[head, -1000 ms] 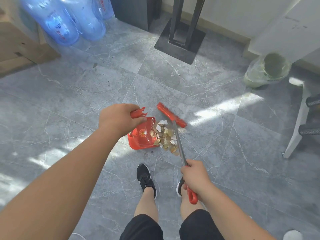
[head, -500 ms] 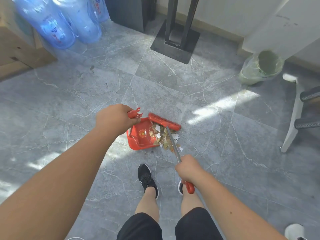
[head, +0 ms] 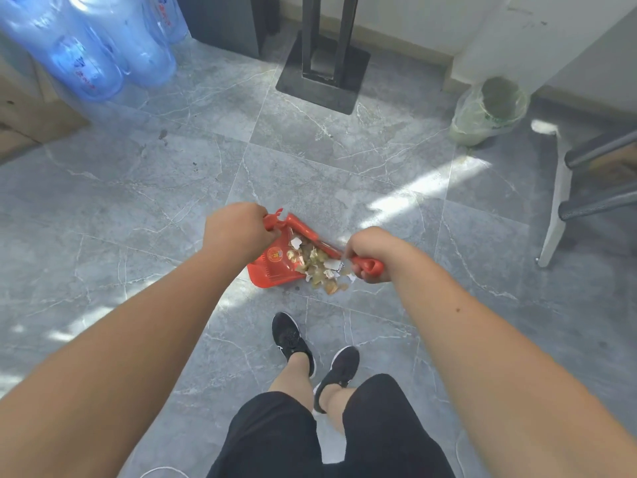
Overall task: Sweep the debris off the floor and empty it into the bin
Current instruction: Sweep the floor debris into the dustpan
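Observation:
A red dustpan rests on the grey tiled floor in front of my feet. My left hand is shut on its red handle. A heap of pale debris lies across the pan's mouth, with a few scraps spilling onto the floor at its lower right. The red broom has its head against the far side of the heap. My right hand grips the broom's red handle end, just right of the debris. A bin lined with a clear bag stands at the upper right by the wall.
Blue water bottles stand at the upper left beside a wooden box. A black stand base sits at the top centre. A white-legged chair or stool is at the right. My black shoes are below the dustpan.
My right hand has swung up and to the right, tipping the broom handle low. The broom head has pulled the debris further into the dustpan. The left hand kept holding the pan.

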The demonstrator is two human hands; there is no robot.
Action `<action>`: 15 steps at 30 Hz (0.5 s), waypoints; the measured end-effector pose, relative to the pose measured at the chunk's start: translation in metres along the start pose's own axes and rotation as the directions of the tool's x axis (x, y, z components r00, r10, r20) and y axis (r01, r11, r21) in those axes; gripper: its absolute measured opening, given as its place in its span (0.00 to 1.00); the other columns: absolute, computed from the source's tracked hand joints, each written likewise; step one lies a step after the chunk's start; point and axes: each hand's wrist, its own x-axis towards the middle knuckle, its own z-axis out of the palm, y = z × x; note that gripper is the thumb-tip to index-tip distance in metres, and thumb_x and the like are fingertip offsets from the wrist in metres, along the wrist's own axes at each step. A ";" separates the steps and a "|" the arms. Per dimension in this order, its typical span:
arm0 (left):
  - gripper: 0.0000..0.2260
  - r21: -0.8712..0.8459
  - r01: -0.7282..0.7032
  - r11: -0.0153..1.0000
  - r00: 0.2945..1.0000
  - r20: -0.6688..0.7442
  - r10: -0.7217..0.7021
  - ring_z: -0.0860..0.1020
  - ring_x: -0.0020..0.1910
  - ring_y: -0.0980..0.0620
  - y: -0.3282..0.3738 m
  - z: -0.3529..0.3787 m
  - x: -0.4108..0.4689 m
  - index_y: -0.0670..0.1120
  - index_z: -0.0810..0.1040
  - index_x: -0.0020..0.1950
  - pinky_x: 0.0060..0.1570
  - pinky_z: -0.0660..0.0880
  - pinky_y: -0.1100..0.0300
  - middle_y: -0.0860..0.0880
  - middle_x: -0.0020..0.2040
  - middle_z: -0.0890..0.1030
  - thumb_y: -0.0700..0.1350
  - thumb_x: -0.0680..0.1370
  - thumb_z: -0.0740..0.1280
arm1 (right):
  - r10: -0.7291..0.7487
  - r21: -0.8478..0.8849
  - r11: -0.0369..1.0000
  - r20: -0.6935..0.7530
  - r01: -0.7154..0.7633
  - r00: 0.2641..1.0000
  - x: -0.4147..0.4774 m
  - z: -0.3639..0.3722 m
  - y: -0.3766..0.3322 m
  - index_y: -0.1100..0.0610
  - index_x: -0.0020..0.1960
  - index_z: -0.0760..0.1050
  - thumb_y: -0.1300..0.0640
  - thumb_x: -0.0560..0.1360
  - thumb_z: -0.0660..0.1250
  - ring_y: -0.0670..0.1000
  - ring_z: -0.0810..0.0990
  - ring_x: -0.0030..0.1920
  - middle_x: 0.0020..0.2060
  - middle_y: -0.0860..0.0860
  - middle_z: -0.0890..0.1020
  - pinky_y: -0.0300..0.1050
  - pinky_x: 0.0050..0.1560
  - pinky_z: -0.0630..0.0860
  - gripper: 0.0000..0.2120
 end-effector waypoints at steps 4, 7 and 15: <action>0.11 -0.027 -0.042 0.999 0.999 -0.022 0.041 0.79 0.40 0.47 -0.004 0.006 -0.019 0.53 0.80 0.46 0.35 0.71 0.59 0.53 0.38 0.80 0.60 0.75 0.68 | -0.025 0.125 0.992 -0.003 0.025 1.000 -0.006 -0.011 0.026 0.64 0.49 0.71 0.68 0.76 0.59 0.49 0.71 0.26 0.31 0.57 0.74 0.38 0.26 0.67 0.03; 0.10 -0.034 -0.090 0.995 0.996 -0.025 0.089 0.80 0.45 0.47 -0.010 0.008 -0.031 0.58 0.80 0.54 0.39 0.72 0.57 0.55 0.42 0.80 0.60 0.75 0.68 | -0.034 0.233 0.972 -0.013 0.037 0.999 -0.011 -0.020 0.041 0.64 0.47 0.70 0.69 0.76 0.58 0.48 0.72 0.26 0.33 0.57 0.74 0.37 0.25 0.67 0.03; 0.11 0.002 -0.226 0.974 0.969 0.098 0.225 0.76 0.45 0.52 -0.014 -0.002 -0.026 0.63 0.81 0.56 0.40 0.71 0.58 0.59 0.43 0.79 0.60 0.75 0.71 | 0.038 0.443 0.896 -0.052 -0.011 0.998 -0.014 -0.030 0.077 0.64 0.48 0.70 0.68 0.78 0.55 0.47 0.71 0.25 0.32 0.57 0.75 0.33 0.20 0.68 0.06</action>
